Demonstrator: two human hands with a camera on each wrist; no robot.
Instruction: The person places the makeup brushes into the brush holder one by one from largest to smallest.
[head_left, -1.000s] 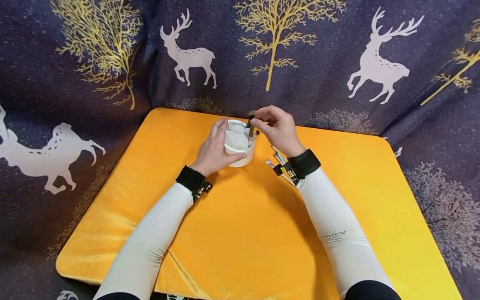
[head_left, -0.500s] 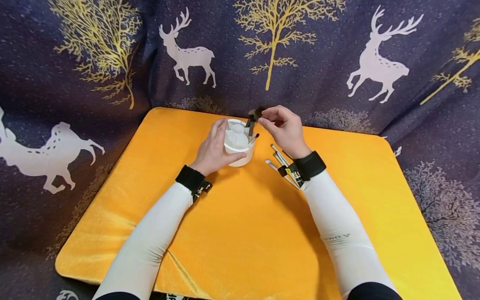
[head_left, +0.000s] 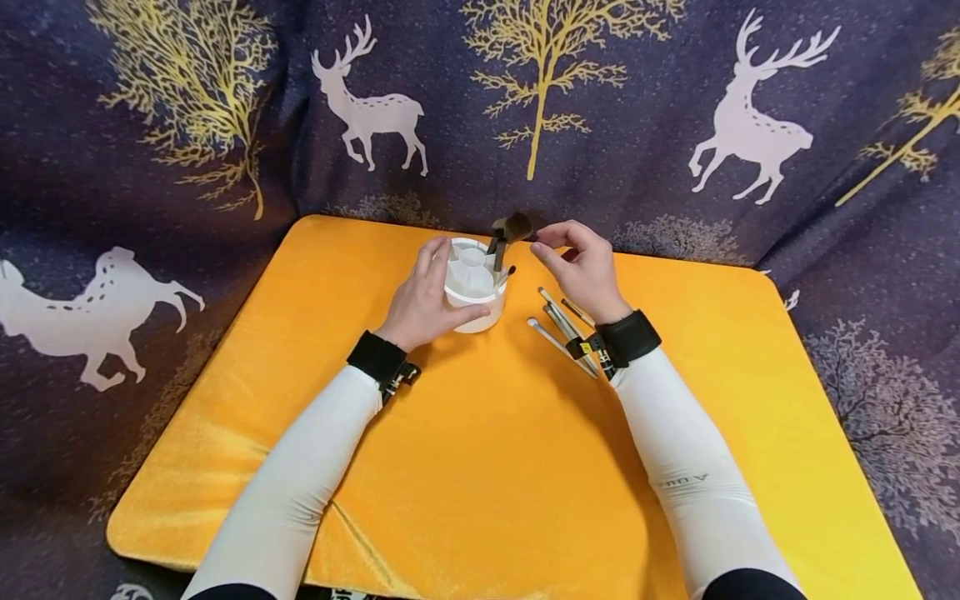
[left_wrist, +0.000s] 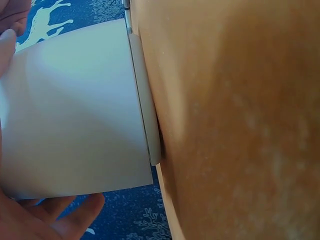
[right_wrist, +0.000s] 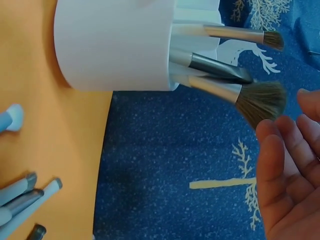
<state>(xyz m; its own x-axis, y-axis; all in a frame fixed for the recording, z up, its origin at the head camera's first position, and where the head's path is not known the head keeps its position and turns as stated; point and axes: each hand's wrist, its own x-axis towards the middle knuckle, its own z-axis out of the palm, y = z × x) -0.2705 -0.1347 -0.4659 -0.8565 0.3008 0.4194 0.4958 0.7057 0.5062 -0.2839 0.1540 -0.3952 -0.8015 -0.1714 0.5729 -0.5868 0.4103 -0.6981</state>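
Note:
A white round brush holder [head_left: 491,310] with divided compartments stands near the table's back edge. My left hand [head_left: 422,302] grips its side, thumb across the front; the left wrist view shows the holder's smooth wall [left_wrist: 75,115] between thumb and fingers. Makeup brushes stand in its right side: a large fluffy brush [right_wrist: 262,102], a dark angled one [right_wrist: 220,67] and a smaller brush [right_wrist: 272,39]. Just right of the fluffy bristles is my right hand [head_left: 585,268], fingers loosely bent and holding nothing visible. In the right wrist view a fingertip is very close to the bristles; contact is unclear.
Several more brushes [head_left: 557,321] lie on the yellow-covered table [head_left: 480,467] below my right wrist, partly hidden by the wrist camera. A dark curtain [head_left: 615,158] with deer and trees hangs right behind the table's back edge.
My right hand has drawn away to the right from the fluffy brush, which now stands in the holder with its head uncovered. The left hand stays on the holder.

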